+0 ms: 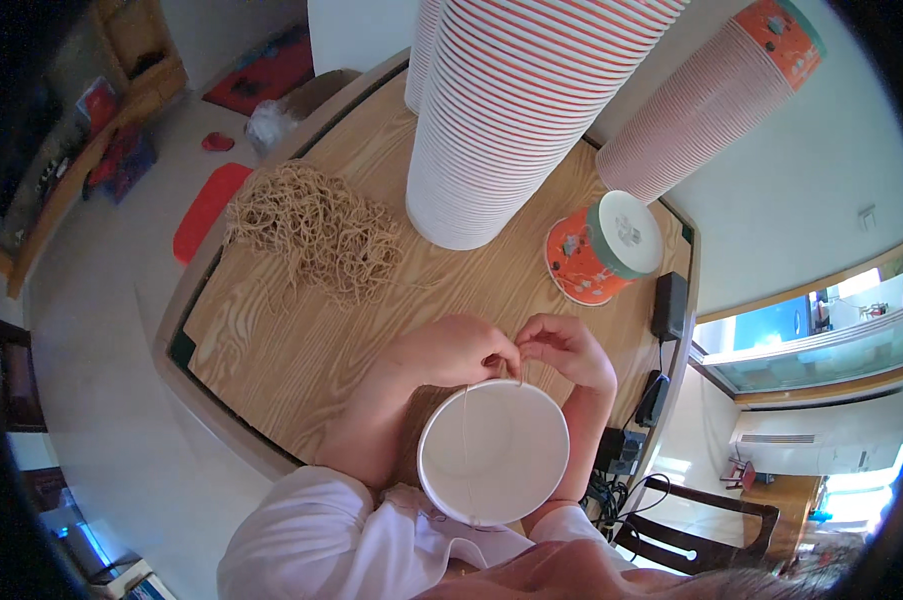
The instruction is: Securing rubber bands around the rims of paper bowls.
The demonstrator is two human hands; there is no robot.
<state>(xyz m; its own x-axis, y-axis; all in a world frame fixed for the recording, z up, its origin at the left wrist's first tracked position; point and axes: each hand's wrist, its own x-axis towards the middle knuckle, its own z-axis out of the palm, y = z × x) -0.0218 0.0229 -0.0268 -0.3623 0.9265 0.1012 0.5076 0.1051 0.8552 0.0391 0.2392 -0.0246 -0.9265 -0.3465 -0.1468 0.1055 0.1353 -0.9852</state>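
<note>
Head view is showing a white bucket (521, 455) sitting between the two forearms (356, 430), a thin string (465, 430) crossing its open mouth. Near the rim, the right hand (568, 352) is pinching this string; the left hand (466, 345) is curling beside, its grip I cannot tell.
</note>
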